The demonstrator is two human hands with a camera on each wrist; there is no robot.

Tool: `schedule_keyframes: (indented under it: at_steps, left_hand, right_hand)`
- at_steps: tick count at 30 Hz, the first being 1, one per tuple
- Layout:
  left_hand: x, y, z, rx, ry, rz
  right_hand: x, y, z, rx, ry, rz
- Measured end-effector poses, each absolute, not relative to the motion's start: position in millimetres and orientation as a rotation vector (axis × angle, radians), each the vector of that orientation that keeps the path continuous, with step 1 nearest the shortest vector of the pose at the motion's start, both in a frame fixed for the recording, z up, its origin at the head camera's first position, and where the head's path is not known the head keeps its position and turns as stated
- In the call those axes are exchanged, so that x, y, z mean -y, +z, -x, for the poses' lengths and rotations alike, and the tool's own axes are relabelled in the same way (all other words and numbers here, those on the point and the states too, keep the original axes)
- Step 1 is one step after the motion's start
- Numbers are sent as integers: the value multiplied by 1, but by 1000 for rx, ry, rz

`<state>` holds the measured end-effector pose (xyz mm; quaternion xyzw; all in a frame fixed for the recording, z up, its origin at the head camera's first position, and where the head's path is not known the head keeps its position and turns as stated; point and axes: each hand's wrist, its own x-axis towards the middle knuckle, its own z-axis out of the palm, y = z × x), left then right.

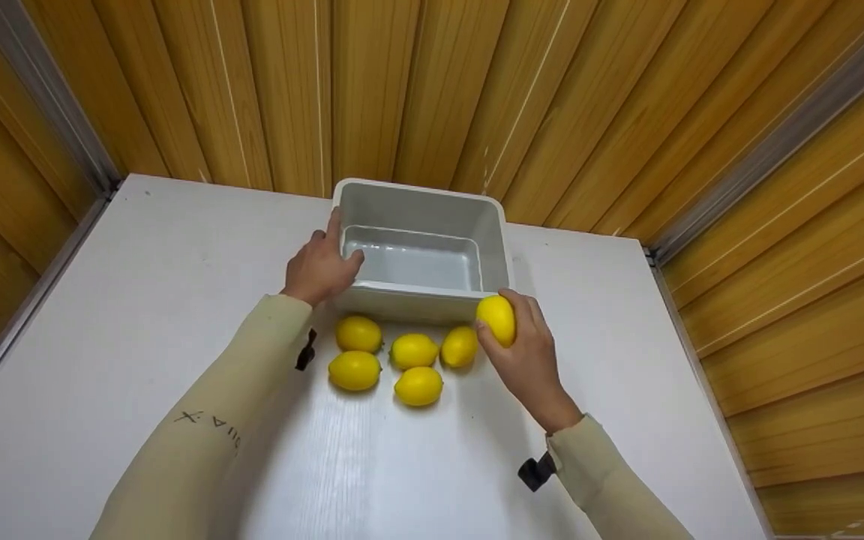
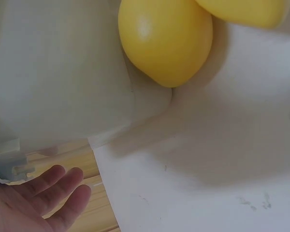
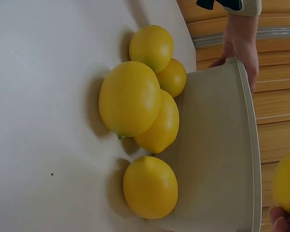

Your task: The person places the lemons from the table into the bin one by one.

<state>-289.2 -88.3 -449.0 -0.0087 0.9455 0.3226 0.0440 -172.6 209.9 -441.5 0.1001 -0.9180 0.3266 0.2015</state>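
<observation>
A grey plastic bin [image 1: 432,304] stands on the white table with nothing inside it. My left hand [image 1: 319,266] holds its left rim, thumb over the inner side and the other fingers outside; those fingers [image 2: 70,208] show beyond the wall in the left wrist view. With my right hand [image 1: 526,352] I grip a yellow lemon [image 1: 496,319] at the bin's front right corner, level with the rim. In the right wrist view that lemon [image 3: 287,183] is partly cut off at the edge. Several more lemons [image 1: 418,386] lie loose in front of the bin.
The white table [image 1: 177,300] runs back to a wood-patterned panel wall [image 1: 372,90], close behind the bin. Similar panels rise at the left and right sides, with grey metal rails [image 1: 777,142] along the corners.
</observation>
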Motion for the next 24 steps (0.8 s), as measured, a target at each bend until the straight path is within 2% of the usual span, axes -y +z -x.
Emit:
schedule_keyframes:
  at_steps: [24]
  left_hand:
    - [88, -450, 290, -2882, 976, 43]
  right_hand:
    - [-200, -433, 179, 2575, 908, -292]
